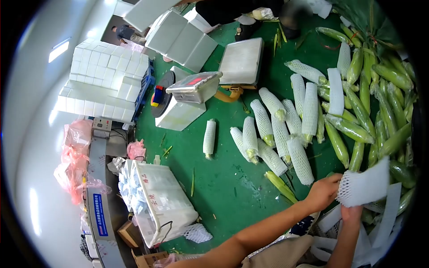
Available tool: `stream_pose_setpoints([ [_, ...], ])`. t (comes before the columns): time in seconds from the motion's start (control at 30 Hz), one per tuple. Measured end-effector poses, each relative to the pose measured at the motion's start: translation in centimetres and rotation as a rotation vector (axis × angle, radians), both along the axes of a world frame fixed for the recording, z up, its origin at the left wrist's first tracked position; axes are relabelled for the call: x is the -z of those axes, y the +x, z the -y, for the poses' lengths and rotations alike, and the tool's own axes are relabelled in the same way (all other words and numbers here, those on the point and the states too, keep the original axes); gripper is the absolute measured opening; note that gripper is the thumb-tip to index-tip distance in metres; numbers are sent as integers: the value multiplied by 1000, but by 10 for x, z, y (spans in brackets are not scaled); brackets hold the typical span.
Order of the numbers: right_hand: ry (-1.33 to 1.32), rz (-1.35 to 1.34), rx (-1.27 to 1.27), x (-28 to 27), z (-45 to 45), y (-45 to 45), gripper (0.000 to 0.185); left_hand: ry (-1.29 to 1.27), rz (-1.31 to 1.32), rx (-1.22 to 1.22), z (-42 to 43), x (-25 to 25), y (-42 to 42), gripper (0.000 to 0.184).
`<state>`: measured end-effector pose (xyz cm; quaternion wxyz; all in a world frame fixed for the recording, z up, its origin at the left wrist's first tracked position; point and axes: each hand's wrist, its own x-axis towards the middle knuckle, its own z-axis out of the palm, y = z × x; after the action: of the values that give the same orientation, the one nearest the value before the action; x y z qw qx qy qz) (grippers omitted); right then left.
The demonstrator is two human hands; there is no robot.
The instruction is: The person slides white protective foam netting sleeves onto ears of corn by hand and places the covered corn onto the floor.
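Note:
A white foam net sleeve is between my hands at the lower right, its open mesh end toward the left. My left hand is closed on the edge of that end. From below, my right hand grips the sleeve's lower side. Whether anything is inside it, I cannot tell. A bare ear of corn lies on the green floor near my left forearm. Several ears in foam sleeves lie beyond my hands. To the right is a pile of plastic-wrapped green corn. Loose flat sleeves lie beside my right hand.
A platform scale stands at the upper middle, near a white foam box. The white plastic crate is at the lower left. White boxes are stacked behind. One sleeved ear lies apart. Another person's feet show at the top.

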<state>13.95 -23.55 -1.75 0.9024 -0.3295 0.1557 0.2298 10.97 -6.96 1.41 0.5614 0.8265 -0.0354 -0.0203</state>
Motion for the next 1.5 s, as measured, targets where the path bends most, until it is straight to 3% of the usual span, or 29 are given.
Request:
stream_pose_setpoints([
  [0.07, -95, -43, -7, 0, -6, 8, 36, -194, 24, -62, -4, 16, -12, 41],
  [0.1, -34, 14, -44, 16, -6, 8, 38, -246, 36, -81, -6, 44, -21, 43],
  [0.13, -7, 61, -70, 32, -7, 7, 40, -333, 35, -92, 10, 41, -23, 44],
  [0.2, -245, -69, 74, 63, -19, 0, 33, -1215, -452, -298, 9, 30, -34, 53],
  [0.23, -393, 45, 51, 51, -28, -5, 33, -1098, -581, -415, 7, -4, -24, 49],
  [0.27, -519, -89, 24, 55, -34, -5, 34, -792, -559, -531, 9, 49, -45, 40],
  [0.3, -392, -140, 192, 8, -47, -4, 32, -1200, -453, -721, 20, 19, -23, 30],
  [0.33, -609, -22, -31, 26, -41, 0, 28, -1273, -464, -845, 22, 15, -16, 26],
  [0.4, -365, -77, 99, 50, -52, -13, 23, -1070, -318, -913, 21, 47, -18, 25],
  [0.47, -409, -85, 87, 84, -56, -20, 21, -1024, -278, -930, 12, 115, -34, 25],
  [0.5, -581, 28, 62, 103, -56, -23, 21, -1041, -343, -1070, 14, 145, -38, 21],
  [0.6, -965, 314, -66, 108, -56, -18, 24, -3, -77, -550, -2, 186, -61, 19],
  [0.73, -1283, 360, -307, 118, -58, -15, 25, -161, 20, -573, -13, 212, -69, 21],
  [0.8, -1273, 367, -342, 117, -57, -12, 28, -272, 49, -577, -5, 220, -75, 23],
  [0.83, -1268, 357, -370, 114, -57, -9, 30, 163, 33, -500, -7, 206, -73, 26],
  [0.87, -970, 30, -424, 111, -61, -7, 31, 584, 24, -397, -12, 193, -69, 30],
  [0.9, -907, 98, -404, 115, -69, -7, 33, 216, -304, -484, -11, 157, -54, 40],
  [0.97, -1023, 377, -285, 83, -101, -2, 44, -741, -410, -1032, 3, 140, -50, 36],
  [1.0, -1029, 565, -237, 73, -120, -5, 46, -1137, -196, -772, -18, 218, -81, 37],
  [1.03, -708, 519, -297, 44, -124, 2, 42, -924, -150, -811, 1, 185, -79, 36],
  [1.07, -405, 426, -361, 14, -128, 9, 38, -611, -200, -621, 14, 163, -66, 38],
  [1.13, -617, 448, -391, 22, -114, 4, 29, 40, -231, -253, 22, 123, -41, 45],
  [1.2, -1077, 407, -251, 22, -67, -16, 20, 708, -259, 92, 17, 107, -39, 54],
  [1.23, -1250, 596, 1, 38, -39, -21, 25, 437, -8, -136, 18, 133, -41, 65],
  [1.27, -1541, 600, 21, 45, -7, -32, 36, 437, -133, -143, 26, 123, -32, 71],
  [1.33, -1726, 280, 158, 58, 26, -60, 56, 569, -309, 62, 33, 106, -12, 74],
  [1.43, -1855, 242, 39, 63, 35, -75, 70, 485, -306, 160, 33, 128, -6, 78],
  [1.5, -1885, 329, -81, 64, 44, -78, 61, 413, -245, 130, 26, 120, -17, 71],
])
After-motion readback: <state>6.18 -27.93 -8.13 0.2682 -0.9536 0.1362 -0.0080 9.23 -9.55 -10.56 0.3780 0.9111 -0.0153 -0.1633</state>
